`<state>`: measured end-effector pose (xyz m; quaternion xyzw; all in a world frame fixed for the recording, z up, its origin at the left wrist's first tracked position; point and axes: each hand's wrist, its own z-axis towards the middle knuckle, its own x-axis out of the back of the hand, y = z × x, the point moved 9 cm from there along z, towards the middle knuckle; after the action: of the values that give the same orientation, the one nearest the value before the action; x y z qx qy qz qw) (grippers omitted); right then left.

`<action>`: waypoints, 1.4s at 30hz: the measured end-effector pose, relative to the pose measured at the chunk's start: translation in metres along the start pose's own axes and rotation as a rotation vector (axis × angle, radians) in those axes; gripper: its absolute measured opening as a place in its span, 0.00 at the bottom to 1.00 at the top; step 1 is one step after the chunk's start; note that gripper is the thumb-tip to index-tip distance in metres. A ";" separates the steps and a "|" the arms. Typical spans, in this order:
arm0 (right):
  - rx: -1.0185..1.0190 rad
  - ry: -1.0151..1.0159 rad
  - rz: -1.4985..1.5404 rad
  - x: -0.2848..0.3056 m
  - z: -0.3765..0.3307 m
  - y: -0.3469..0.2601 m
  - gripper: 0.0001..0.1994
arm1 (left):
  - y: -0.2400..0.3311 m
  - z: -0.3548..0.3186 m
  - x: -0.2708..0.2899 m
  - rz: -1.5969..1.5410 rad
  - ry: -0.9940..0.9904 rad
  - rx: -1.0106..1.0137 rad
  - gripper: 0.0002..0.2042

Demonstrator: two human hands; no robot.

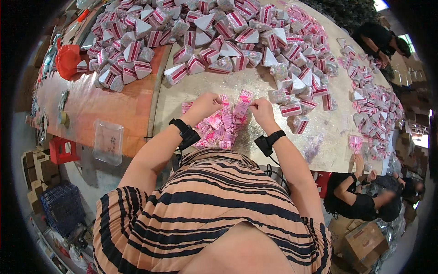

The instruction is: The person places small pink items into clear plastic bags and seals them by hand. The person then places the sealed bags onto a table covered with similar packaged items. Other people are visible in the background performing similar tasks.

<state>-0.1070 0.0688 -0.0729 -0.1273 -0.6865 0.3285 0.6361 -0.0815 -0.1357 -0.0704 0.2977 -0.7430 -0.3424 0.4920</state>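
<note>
A heap of small pink printed cards (218, 125) lies on the table right in front of me. My right hand (263, 112) pinches the right edge of one pink card (243, 101), raised at the heap's far side. My left hand (207, 106) is over the left part of the heap, fingers drawn together at its far edge; what they hold, if anything, is hidden. Beyond both hands spreads a large pile of wedge-shaped, cake-slice-like pieces (237, 43), white with pink-red bands, many in clear wrapping. Each wrist wears a black strap with a small box.
An orange-red bag (67, 61) and a clear plastic tray (108, 141) are on the table's left part. A red stool (64, 150) stands below. More wedges (376, 112) lie at right, where a co-worker (356, 194) holds a pink card; another person (381, 41) works at far right.
</note>
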 end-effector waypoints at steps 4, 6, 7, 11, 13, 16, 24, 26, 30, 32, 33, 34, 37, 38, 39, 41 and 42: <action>0.052 0.079 -0.043 -0.009 0.012 -0.002 0.04 | -0.011 -0.003 0.002 0.043 0.035 -0.032 0.11; 0.054 0.092 -0.114 -0.016 0.019 -0.002 0.04 | -0.015 -0.006 0.001 -0.007 0.017 -0.008 0.11; 0.040 0.084 -0.185 -0.022 0.022 0.001 0.04 | -0.014 -0.008 0.002 0.004 0.023 -0.003 0.11; 0.089 -0.017 -0.169 -0.045 0.023 0.016 0.06 | -0.008 -0.012 0.005 0.017 0.036 0.020 0.11; 0.035 -0.136 -0.051 -0.048 0.021 0.020 0.06 | -0.006 -0.014 0.004 0.012 0.041 0.017 0.11; -0.274 -0.391 0.295 -0.058 0.016 0.036 0.05 | 0.004 -0.009 0.002 0.031 0.051 -0.046 0.12; -0.303 -0.417 0.551 -0.006 0.013 -0.012 0.05 | 0.079 -0.003 0.002 0.020 0.095 -0.245 0.13; -0.264 -0.389 0.551 0.011 0.012 -0.026 0.05 | 0.093 -0.003 0.006 -0.016 0.099 -0.257 0.11; -0.208 -0.294 0.613 0.035 0.010 -0.048 0.05 | 0.110 -0.004 0.020 -0.069 0.167 -0.323 0.08; -0.232 -0.236 0.727 0.038 0.009 -0.045 0.05 | 0.111 -0.004 0.024 -0.168 0.217 -0.331 0.08; -0.272 -0.217 0.888 0.037 0.006 -0.047 0.05 | 0.106 -0.002 0.022 -0.226 0.206 -0.293 0.08; -0.309 -0.203 1.047 0.034 0.003 -0.052 0.06 | 0.101 -0.001 0.021 -0.285 0.199 -0.253 0.08; -0.462 -0.199 1.384 0.019 -0.009 -0.061 0.07 | 0.095 -0.003 0.022 -0.387 0.225 -0.241 0.07; -0.485 -0.210 1.467 0.012 -0.012 -0.060 0.07 | 0.100 -0.009 0.023 -0.421 0.239 -0.243 0.07; -0.508 -0.222 1.550 0.003 -0.015 -0.056 0.06 | 0.103 -0.014 0.026 -0.453 0.254 -0.245 0.06; -0.483 -0.268 1.589 -0.004 -0.018 -0.057 0.06 | 0.091 -0.015 0.020 -0.434 0.263 -0.248 0.06; -0.500 -0.257 1.585 -0.005 -0.022 -0.059 0.06 | 0.089 -0.019 0.016 -0.456 0.264 -0.246 0.06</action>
<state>-0.0713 0.0281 -0.0415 -0.6705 -0.5138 0.5281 0.0871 -0.0785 -0.0999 0.0147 0.4371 -0.5395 -0.4900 0.5271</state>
